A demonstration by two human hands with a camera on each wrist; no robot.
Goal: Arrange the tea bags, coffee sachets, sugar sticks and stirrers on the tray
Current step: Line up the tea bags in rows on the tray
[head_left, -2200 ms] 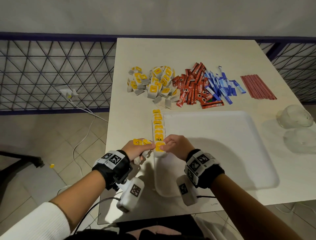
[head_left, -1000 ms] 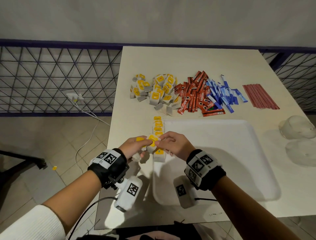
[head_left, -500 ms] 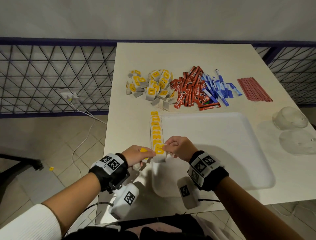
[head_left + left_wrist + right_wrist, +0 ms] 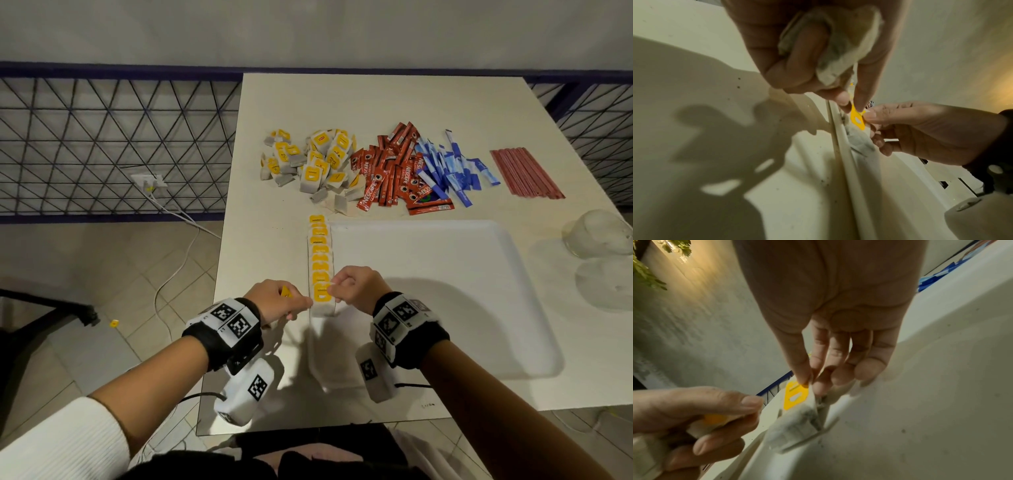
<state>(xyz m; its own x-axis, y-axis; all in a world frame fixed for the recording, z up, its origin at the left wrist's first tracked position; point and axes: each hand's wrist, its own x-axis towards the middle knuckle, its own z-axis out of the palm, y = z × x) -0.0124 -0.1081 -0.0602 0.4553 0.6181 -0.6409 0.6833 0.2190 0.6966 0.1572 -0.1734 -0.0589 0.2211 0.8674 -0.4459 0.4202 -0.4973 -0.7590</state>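
Left hand [image 4: 274,301]: grip curled round spare soft white paper tea bags [image 4: 838,53]. Right hand [image 4: 356,287]: grip pinched the nearest yellow-tagged tea bag [image 4: 322,298], light and limp, best taken by its stiff tag, ending the row [image 4: 319,253] along the white plastic tray [image 4: 445,291]'s left rim. Far: loose heaps on the surface [image 4: 376,102].

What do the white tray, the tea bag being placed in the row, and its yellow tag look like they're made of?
White tray: likely moulded plastic, matte to satin, judging by its rounded corners and thin raised rim.
Tea bag being placed in the row: thin, fibrous filter paper, soft and slightly crumpled, with dark contents showing through.
Yellow tag: seemingly printed card or coated paper, flat with crisp cut edges, pinched by the right hand.
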